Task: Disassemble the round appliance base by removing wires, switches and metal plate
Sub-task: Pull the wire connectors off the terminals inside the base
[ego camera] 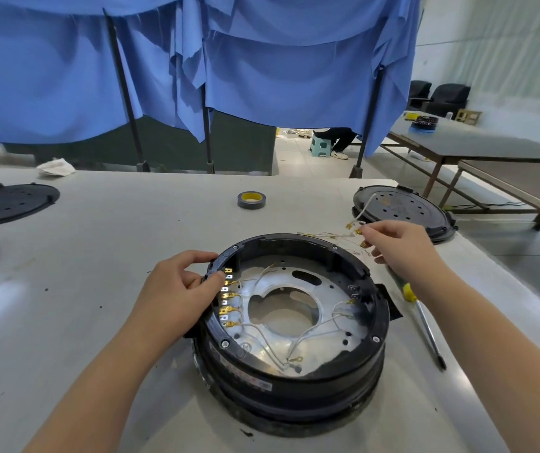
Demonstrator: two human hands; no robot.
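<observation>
Item one: the round black plastic appliance base (294, 371), sitting open side up on the pale grey worktable (98, 256) directly in front of me. Inside I see the silver metal plate (334, 328) with a large centre hole, thin white wires (281, 344) lying across it, and a row of brass spade terminals (227, 302) along the left inner wall.

My left hand (180, 286) grips the base's left rim, fingers curled over the edge, fingertips at the top terminals.

My right hand (396, 246) hovers beyond the right rim, fingertips pinching a loose white wire with brass connectors (358, 228).

Nearby: yellow-handled screwdriver (423, 325) right of the base; grey tape roll (251, 200) behind it; black perforated round lid (402, 209) at far right.
</observation>
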